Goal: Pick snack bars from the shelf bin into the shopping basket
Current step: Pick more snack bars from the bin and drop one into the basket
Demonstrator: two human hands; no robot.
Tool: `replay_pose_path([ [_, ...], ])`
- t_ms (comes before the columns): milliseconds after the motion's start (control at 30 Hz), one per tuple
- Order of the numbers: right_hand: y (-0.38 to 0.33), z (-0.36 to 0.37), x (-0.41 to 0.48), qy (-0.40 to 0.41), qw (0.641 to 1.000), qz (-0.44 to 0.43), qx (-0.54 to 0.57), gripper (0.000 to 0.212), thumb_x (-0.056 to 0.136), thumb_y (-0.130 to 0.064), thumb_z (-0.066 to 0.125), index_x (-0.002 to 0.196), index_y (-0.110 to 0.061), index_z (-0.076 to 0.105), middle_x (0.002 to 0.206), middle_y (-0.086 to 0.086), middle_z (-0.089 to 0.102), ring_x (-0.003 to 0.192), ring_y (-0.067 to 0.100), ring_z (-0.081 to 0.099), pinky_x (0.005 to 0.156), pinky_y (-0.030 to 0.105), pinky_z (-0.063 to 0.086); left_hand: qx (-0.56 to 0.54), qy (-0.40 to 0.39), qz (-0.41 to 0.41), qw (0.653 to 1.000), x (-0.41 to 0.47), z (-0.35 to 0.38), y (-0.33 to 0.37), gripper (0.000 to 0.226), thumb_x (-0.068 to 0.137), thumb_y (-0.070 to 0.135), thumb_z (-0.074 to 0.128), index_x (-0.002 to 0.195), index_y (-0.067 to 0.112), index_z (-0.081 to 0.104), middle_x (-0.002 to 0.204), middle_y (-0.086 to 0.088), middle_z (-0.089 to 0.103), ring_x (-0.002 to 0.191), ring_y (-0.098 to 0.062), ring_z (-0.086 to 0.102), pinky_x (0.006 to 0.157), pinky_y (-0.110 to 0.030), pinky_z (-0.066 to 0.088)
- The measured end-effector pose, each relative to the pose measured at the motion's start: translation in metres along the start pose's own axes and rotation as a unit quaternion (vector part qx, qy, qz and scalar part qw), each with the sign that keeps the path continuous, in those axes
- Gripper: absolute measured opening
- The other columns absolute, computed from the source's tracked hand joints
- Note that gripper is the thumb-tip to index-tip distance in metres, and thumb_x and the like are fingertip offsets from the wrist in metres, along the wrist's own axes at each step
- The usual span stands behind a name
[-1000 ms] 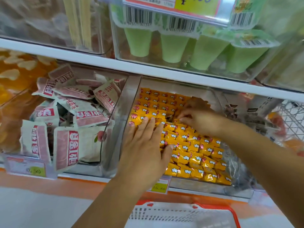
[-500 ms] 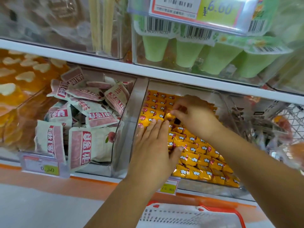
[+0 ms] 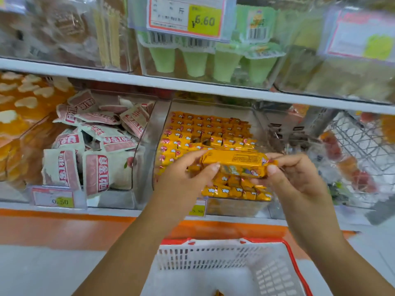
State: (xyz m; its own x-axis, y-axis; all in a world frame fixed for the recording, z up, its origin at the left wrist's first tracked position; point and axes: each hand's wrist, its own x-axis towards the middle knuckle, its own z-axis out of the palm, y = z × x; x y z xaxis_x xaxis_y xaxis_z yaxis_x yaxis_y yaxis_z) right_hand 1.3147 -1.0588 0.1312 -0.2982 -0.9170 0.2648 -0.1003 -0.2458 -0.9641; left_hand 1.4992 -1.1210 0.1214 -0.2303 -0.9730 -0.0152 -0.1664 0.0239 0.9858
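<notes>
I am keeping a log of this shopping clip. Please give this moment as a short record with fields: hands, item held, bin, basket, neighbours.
left hand: grips the left end of the bars
right hand: pinches the right end
item held: yellow bars, lifted in front of the bin; how many, cannot tell
bin: clear, still holds rows of yellow bars, with a small gap mid-rows
basket: white with red rim, below the hands; one small item at its bottom edge
neighbours: pink packs in the bin to the left; green cups on the shelf above
</notes>
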Motion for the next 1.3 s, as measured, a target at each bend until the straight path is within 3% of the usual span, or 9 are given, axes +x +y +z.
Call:
replay_pose_path([
  [100, -0.009, -0.011, -0.025, 0.012, 0.999, 0.044, 0.025, 0.011, 0.085, -0.018, 0.055, 0.091, -0.008, 0.053, 0.096, 0.018, 0.067, 0.078, 0.026, 0.073, 0.068, 0.028, 0.058, -0.138, -0.062, -0.05, 0.987, -0.02, 0.009, 0.008, 0.028, 0.091, 0.015, 0.065, 0.111, 0.033, 0.058, 0.085, 0.003, 0.074, 0.075, -0.018, 0.074, 0.05, -0.025, 0.052],
  [233, -0.009, -0.02, -0.046, 0.024, 0.994, 0.078, 0.073, 0.009, 0.088, -0.017, 0.054, 0.094, -0.01, 0.054, 0.078, 0.011, 0.069, 0.07, 0.034, 0.073, 0.057, 0.031, 0.057, -0.168, -0.077, -0.053, 0.981, -0.04, 0.018, 0.011, 0.024, 0.09, 0.012, 0.064, 0.111, 0.021, 0.057, 0.08, 0.006, 0.074, 0.08, -0.018, 0.074, 0.053, -0.025, 0.054],
  [333, -0.008, -0.02, -0.051, 0.011, 0.983, 0.133, 0.126, 0.01, 0.087, -0.011, 0.059, 0.097, -0.01, 0.055, 0.085, 0.018, 0.071, 0.076, 0.038, 0.073, 0.06, 0.032, 0.058, -0.173, -0.057, -0.032, 0.983, -0.046, 0.018, 0.008, 0.019, 0.088, 0.009, 0.065, 0.105, 0.015, 0.059, 0.084, 0.002, 0.075, 0.073, -0.014, 0.072, 0.057, -0.025, 0.056],
  [467, -0.007, -0.018, -0.044, -0.023, 0.983, 0.134, 0.123, 0.041, 0.064, -0.033, 0.08, 0.096, -0.016, 0.061, 0.099, 0.017, 0.073, 0.084, 0.039, 0.072, 0.069, 0.033, 0.058, -0.193, -0.043, -0.029, 0.98, -0.044, 0.015, 0.004, 0.028, 0.074, 0.014, 0.072, 0.101, 0.013, 0.065, 0.098, -0.007, 0.076, 0.076, -0.018, 0.072, 0.066, -0.027, 0.057],
  [567, -0.006, -0.021, -0.034, -0.021, 0.981, 0.142, 0.128, 0.028, 0.064, -0.027, 0.074, 0.09, -0.021, 0.067, 0.102, 0.014, 0.074, 0.087, 0.037, 0.073, 0.073, 0.032, 0.059, -0.221, -0.045, -0.04, 0.973, -0.04, 0.009, 0.004, 0.032, 0.069, 0.016, 0.071, 0.101, 0.015, 0.072, 0.099, -0.008, 0.076, 0.082, -0.021, 0.074, 0.065, -0.023, 0.058],
  [733, -0.008, -0.025, -0.025, -0.049, 0.966, 0.177, 0.183, 0.045, 0.071, -0.017, 0.066, 0.112, -0.001, 0.06, 0.104, 0.019, 0.073, 0.09, 0.037, 0.073, 0.074, 0.03, 0.061, -0.25, -0.084, -0.042, 0.964, -0.032, -0.001, 0.006, 0.034, 0.076, 0.014, 0.06, 0.107, 0.018, 0.073, 0.103, -0.014, 0.075, 0.091, -0.03, 0.074, 0.068, -0.023, 0.06],
  [1133, -0.005, -0.03, -0.025, -0.079, 0.957, 0.198, 0.195, 0.045, 0.081, -0.007, 0.056, 0.126, -0.003, 0.059, 0.111, 0.026, 0.069, 0.099, 0.035, 0.071, 0.08, 0.03, 0.06, -0.207, -0.13, -0.048, 0.969, -0.038, -0.01, 0.009, 0.041, 0.086, 0.003, 0.054, 0.122, 0.02, 0.064, 0.111, -0.01, 0.074, 0.103, -0.024, 0.071, 0.085, -0.026, 0.058],
  [1200, -0.004, -0.029, -0.026, -0.064, 0.964, 0.189, 0.178, 0.046, 0.076, -0.012, 0.065, 0.122, -0.004, 0.062, 0.11, 0.031, 0.066, 0.097, 0.037, 0.071, 0.076, 0.03, 0.06, -0.163, -0.104, -0.04, 0.98, -0.038, -0.009, 0.008, 0.038, 0.094, -0.001, 0.051, 0.117, 0.026, 0.066, 0.103, -0.009, 0.076, 0.099, -0.023, 0.073, 0.083, -0.027, 0.059],
  [1300, 0.002, -0.029, -0.027, -0.039, 0.983, 0.15, 0.097, 0.039, 0.06, -0.041, 0.084, 0.09, -0.019, 0.073, 0.1, 0.017, 0.074, 0.093, 0.037, 0.072, 0.076, 0.032, 0.059, -0.104, -0.048, -0.029, 0.993, -0.039, -0.004, 0.005, 0.033, 0.097, 0.012, 0.053, 0.093, 0.037, 0.074, 0.092, 0.001, 0.078, 0.091, -0.019, 0.075, 0.087, -0.035, 0.057],
])
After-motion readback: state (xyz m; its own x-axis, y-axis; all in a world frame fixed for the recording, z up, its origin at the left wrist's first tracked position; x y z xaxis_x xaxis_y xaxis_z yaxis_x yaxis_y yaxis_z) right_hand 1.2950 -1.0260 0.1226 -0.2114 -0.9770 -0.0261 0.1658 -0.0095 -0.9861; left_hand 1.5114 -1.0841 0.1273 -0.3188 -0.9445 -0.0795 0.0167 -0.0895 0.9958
